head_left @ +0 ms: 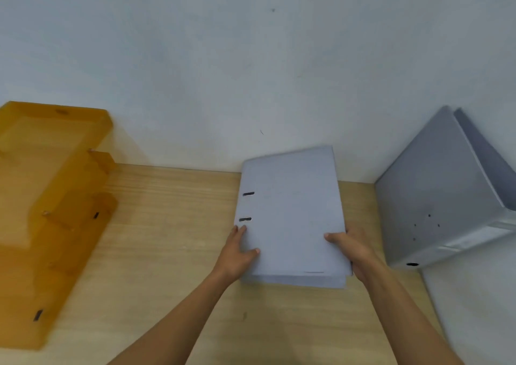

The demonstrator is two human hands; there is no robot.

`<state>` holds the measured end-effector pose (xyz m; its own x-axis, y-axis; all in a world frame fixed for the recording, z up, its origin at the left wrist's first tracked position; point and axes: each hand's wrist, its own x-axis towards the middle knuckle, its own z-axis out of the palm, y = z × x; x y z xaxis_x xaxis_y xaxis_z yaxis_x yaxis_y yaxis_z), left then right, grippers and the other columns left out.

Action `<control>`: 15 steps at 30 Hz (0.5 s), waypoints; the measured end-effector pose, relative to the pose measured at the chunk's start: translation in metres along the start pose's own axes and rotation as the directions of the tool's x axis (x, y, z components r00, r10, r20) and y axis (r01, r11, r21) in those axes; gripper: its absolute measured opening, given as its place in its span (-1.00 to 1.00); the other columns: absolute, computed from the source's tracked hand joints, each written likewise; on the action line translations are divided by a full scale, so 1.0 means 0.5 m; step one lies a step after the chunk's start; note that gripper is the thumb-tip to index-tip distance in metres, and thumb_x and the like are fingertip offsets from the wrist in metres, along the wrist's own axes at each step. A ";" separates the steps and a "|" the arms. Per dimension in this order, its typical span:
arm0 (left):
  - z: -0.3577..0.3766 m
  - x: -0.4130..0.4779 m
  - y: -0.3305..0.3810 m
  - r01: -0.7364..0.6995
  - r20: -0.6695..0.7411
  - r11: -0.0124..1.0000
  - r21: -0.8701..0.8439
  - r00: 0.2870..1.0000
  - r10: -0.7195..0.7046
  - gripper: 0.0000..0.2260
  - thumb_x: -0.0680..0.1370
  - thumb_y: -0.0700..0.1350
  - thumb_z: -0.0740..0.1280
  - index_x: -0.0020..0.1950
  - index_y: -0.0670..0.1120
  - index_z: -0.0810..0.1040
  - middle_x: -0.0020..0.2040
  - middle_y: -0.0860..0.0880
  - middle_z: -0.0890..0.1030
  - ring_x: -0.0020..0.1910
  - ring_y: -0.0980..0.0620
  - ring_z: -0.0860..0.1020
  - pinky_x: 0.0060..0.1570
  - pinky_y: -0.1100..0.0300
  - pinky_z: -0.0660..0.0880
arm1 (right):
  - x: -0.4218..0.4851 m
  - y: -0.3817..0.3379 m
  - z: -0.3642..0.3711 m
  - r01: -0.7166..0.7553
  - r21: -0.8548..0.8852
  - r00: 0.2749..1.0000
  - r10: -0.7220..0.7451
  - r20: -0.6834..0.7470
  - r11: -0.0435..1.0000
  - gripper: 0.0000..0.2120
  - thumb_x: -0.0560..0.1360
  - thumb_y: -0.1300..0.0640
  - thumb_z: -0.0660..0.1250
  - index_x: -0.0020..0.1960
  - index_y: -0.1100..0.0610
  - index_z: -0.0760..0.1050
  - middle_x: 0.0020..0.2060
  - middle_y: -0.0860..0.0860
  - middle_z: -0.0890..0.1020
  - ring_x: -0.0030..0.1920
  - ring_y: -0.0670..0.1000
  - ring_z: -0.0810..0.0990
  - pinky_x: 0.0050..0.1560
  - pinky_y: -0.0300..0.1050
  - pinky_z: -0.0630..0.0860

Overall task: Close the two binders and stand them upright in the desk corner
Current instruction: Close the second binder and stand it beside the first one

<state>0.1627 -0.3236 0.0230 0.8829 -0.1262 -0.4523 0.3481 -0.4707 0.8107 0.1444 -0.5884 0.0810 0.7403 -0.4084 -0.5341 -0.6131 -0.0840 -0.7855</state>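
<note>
Closest to the camera, both forearms come in from about 6 o'clock and meet on a light grey binder (290,214) lying closed in the middle of the wooden desk (173,239). The left hand (237,253) sits on the near-left edge at roughly 8 o'clock of the cover, fingers wrapped round the side with the thumb pressed flat on top, just below the two dark slots. The right hand (354,247) clamps the near-right edge around 4 o'clock, thumb on the cover and the other fingers tucked underneath (can't see those). So both are pinching the binder from opposite sides, which looks to me like a grip for lifting and tipping it up rather than shutting it.

The far end of the binder seems raised a bit toward the wall (251,57), though I can't tell if it's actually off the desk.

Over at 3 o'clock, the second binder (435,197) already stands in the right-hand corner, leaning against the side wall. My guess is the held one goes right beside it.

At 9 o'clock there's an orange tiered tray (55,197) against the back wall, well apart from all this.
</note>
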 end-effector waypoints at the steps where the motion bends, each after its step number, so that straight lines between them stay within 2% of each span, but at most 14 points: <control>1: 0.008 0.005 0.000 0.011 -0.018 1.000 -0.008 1.000 -0.011 -0.29 0.55 -0.18 0.43 0.62 -0.16 0.16 0.65 -0.11 0.09 0.61 -0.03 0.13 0.53 0.16 0.09 | 0.012 0.019 -0.014 -0.033 0.010 0.999 0.033 -0.006 0.999 -0.71 0.43 0.39 0.41 0.15 0.32 0.61 0.02 0.23 0.71 -0.08 0.20 0.69 -0.02 0.08 0.64; 4: 0.033 0.021 0.006 0.070 -0.040 0.996 -0.052 0.997 -0.072 -0.26 0.52 -0.22 0.45 0.61 -0.19 0.14 0.56 -0.12 0.31 0.51 -0.10 0.34 0.46 0.09 0.28 | 0.047 0.072 -0.051 -0.076 0.007 0.997 0.076 -0.024 0.997 -0.65 0.42 0.39 0.42 0.19 0.25 0.56 0.08 0.20 0.69 -0.05 0.16 0.67 -0.05 0.00 0.59; 7: 0.053 0.036 0.004 0.103 -0.047 0.994 -0.044 0.993 -0.105 -0.31 0.50 -0.21 0.48 0.55 -0.14 0.23 0.44 -0.10 0.47 0.37 -0.11 0.49 0.21 0.19 0.39 | 0.077 0.120 -0.057 -0.078 -0.059 0.995 0.073 -0.071 0.995 -0.51 0.39 0.41 0.46 0.29 0.25 0.47 0.16 0.22 0.64 0.03 0.16 0.63 0.06 0.03 0.57; 11: 0.076 0.057 0.004 0.158 -0.072 0.984 -0.081 0.984 -0.164 -0.30 0.46 -0.22 0.50 0.53 -0.10 0.25 0.34 -0.08 0.51 0.19 -0.04 0.51 0.13 0.18 0.38 | 0.114 0.156 -0.046 -0.126 -0.196 0.992 0.120 -0.042 0.973 -0.43 0.38 0.35 0.47 0.37 0.28 0.43 0.26 0.23 0.60 0.19 0.21 0.61 0.21 0.09 0.54; 15: 0.075 0.074 0.005 0.217 -0.052 0.970 -0.109 0.973 -0.224 -0.24 0.44 -0.25 0.48 0.56 -0.09 0.19 0.30 -0.05 0.50 0.15 -0.04 0.49 0.15 0.11 0.42 | 0.129 0.143 -0.031 -0.045 -0.317 0.998 0.031 -0.048 0.947 -0.27 0.36 0.25 0.45 0.50 0.18 0.32 0.36 0.22 0.48 0.30 0.23 0.52 0.29 0.07 0.50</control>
<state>0.1845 -0.3623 -0.0059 0.7979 0.0278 -0.6022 0.5636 -0.3890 0.7288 0.1439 -0.6349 -0.0047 0.7064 -0.4543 -0.5428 -0.7017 -0.3493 -0.6209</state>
